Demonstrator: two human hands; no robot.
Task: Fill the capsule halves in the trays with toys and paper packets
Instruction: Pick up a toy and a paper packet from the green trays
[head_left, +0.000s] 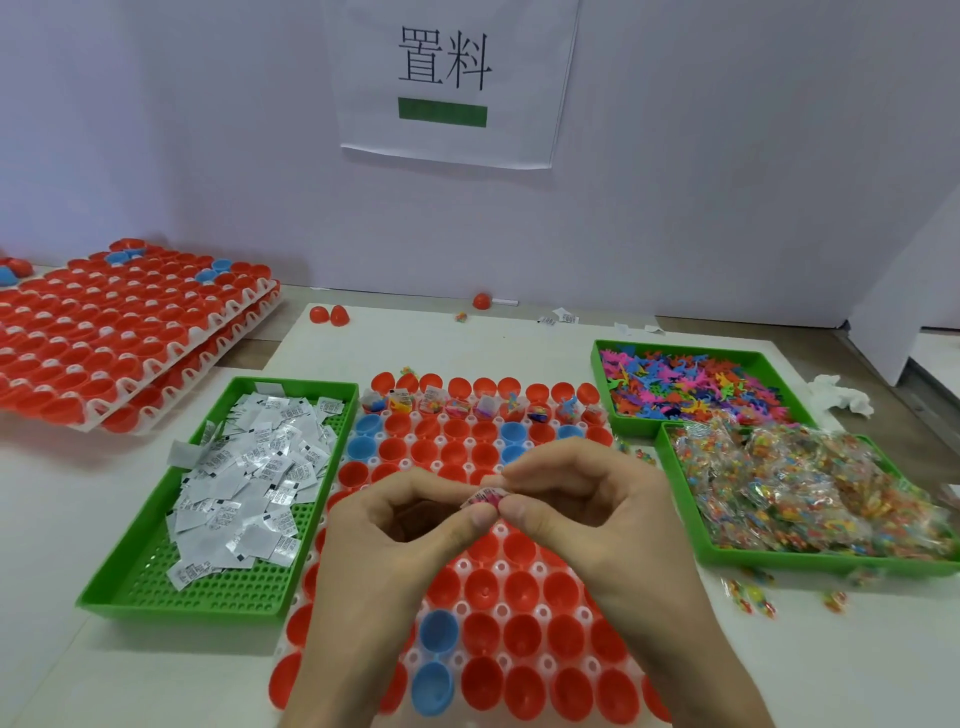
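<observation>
Capsule halves (524, 636) sit open in the tray (415, 649). Only the row near the tray's far edge (483, 405) looks filled. Hands are together above tray centre: left hand (395, 530) and right hand (587, 509) both pinch one small packet (485, 500) with something pink in it. Folding or bundling, can't tell which. Step looks like prepping one fill. Next move: drop it into an empty half just nearer than the filled row, which needs aim at a single cup. Paper packets (249, 467) are left of the tray; dino toys (685, 382) and bagged toys (810, 493) are right of it.

Bright, even light; soft shadows; wide-angle bending at edges.
</observation>
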